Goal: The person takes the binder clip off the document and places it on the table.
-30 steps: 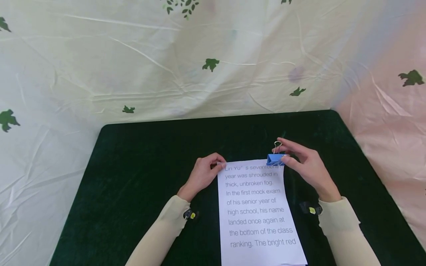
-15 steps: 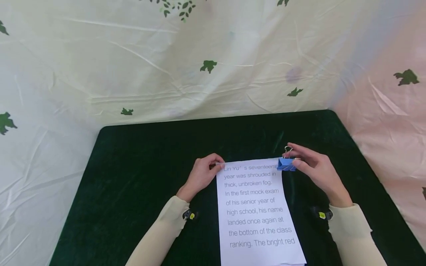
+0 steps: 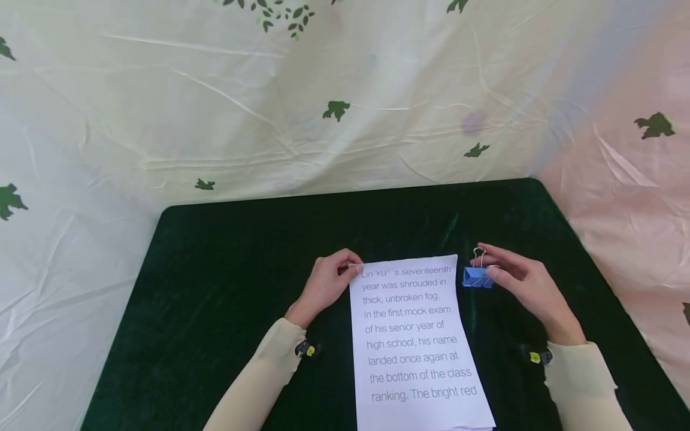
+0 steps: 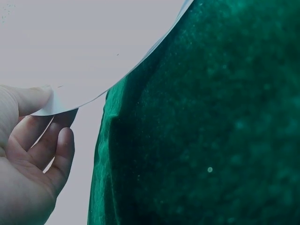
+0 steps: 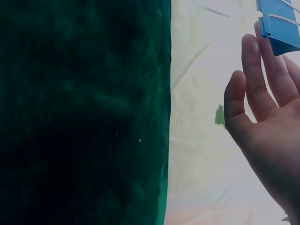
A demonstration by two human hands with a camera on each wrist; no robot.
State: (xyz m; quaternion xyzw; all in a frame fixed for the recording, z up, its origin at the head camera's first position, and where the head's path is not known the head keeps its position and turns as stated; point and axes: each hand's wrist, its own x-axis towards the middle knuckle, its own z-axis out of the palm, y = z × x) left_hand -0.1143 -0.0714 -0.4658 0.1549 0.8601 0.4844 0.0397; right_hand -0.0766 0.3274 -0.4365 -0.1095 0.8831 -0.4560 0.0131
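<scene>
A stack of white printed paper is on the dark green table, its top edge raised toward the far side. My left hand pinches its upper left corner; in the left wrist view the thumb lies on top of the sheet and the fingers fold beneath. To the right of the paper's upper right corner, a blue binder clip with silver wire handles hangs in my right hand, held between thumb and fingers. A gap separates the clip from the paper. In the right wrist view the clip is partly cut off at the top right.
The dark green velvet-covered table has rounded far corners. Behind it and at both sides hangs a pale cloth with green leaf prints. Each wrist carries a small dark camera with a yellow mark.
The binder clip has come off the paper's upper right edge and moved right and nearer with my right hand. My left hand stays at the paper's corner.
</scene>
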